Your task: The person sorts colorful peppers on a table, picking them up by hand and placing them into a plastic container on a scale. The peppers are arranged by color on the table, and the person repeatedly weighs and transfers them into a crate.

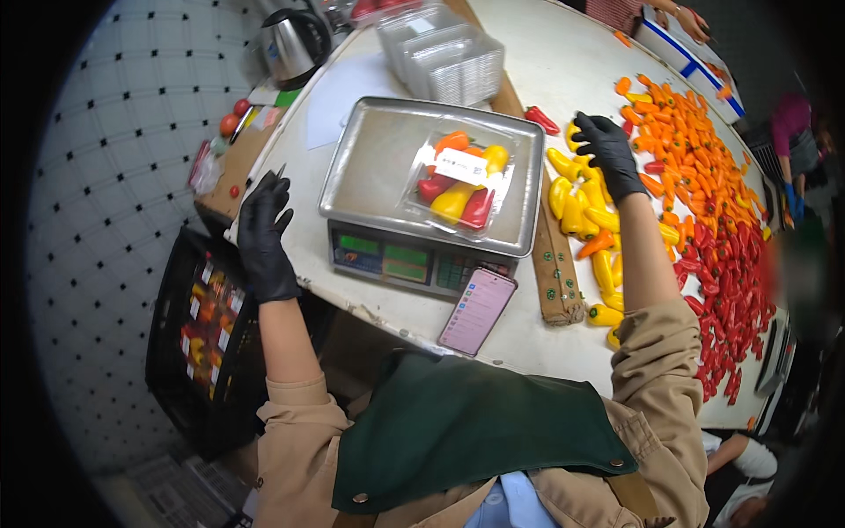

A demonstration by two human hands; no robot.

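My left hand [265,241], in a black glove, is over the table's left edge with its thumb apart from the fingers. A thin, pointed grey thing [282,170] shows at its fingertips, too small to name. My right hand [610,155], gloved too, is over the yellow mini peppers [573,210], its fingers spread and bent beside one yellow pepper [572,136]. Between my hands stands a digital scale with a steel pan [379,158]. On the pan lies a clear plastic clamshell [422,204] of red, yellow and orange peppers, bearing a white printed label [461,165].
A smartphone [478,310] leans against the scale's front. Stacked clear trays [455,59] and an electric kettle [294,49] stand behind. Orange peppers [686,145] and red peppers [733,284] cover the right side, past a cardboard strip [558,277]. A black crate [178,317] holds packed peppers. Other people work nearby.
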